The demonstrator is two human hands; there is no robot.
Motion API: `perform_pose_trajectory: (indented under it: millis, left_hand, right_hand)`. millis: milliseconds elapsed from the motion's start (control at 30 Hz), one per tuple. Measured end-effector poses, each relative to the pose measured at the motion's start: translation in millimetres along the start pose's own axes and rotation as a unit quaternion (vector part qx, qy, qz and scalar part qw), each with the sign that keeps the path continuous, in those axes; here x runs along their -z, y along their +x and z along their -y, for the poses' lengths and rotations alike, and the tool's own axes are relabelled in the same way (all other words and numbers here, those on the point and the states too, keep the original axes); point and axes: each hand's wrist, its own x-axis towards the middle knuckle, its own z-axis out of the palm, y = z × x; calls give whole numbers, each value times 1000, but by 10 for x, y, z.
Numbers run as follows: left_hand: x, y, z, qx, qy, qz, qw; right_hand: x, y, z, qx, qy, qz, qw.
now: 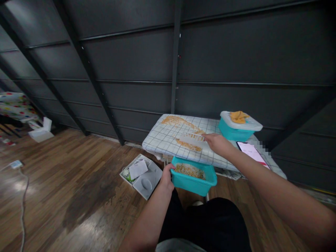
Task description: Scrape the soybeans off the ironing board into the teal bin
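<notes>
My left hand (167,177) is closed on the left rim of a turquoise plastic bin (193,185), held just below the table's front edge. Small round yellowish beans (191,170) lie inside this bin. Over the table, the fingers of my right hand (215,142) grip the right end of a translucent plastic piece (191,139), flat and elongated; its exact kind cannot be made out. A row of loose beans (189,145) lies along its near side on the checked cloth (154,140). Farther back spreads a band of orange-yellow grains (178,121).
A lidded turquoise bin (232,133) with an orange cloth (238,117) on top stands at the back right. Near it lies a phone (251,153). On the floor, an opened white box (143,176) sits left of the table. A dark panelled wall (136,59) rises behind.
</notes>
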Motion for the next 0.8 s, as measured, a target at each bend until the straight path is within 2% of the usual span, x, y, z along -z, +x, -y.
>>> perform_pose_trajectory:
  millis: [200,400,800]
  left_hand:
    - [21,45,-23,-3,30,0,1000]
    - [0,53,-36,7,34,13,999]
    - [-25,25,-41,6,45,17,999]
  right_hand:
    - [73,-101,154,7,11,22,1000]
    - [105,-227,187,7,10,40,999]
    - [215,-458,289,19,-9,36,999]
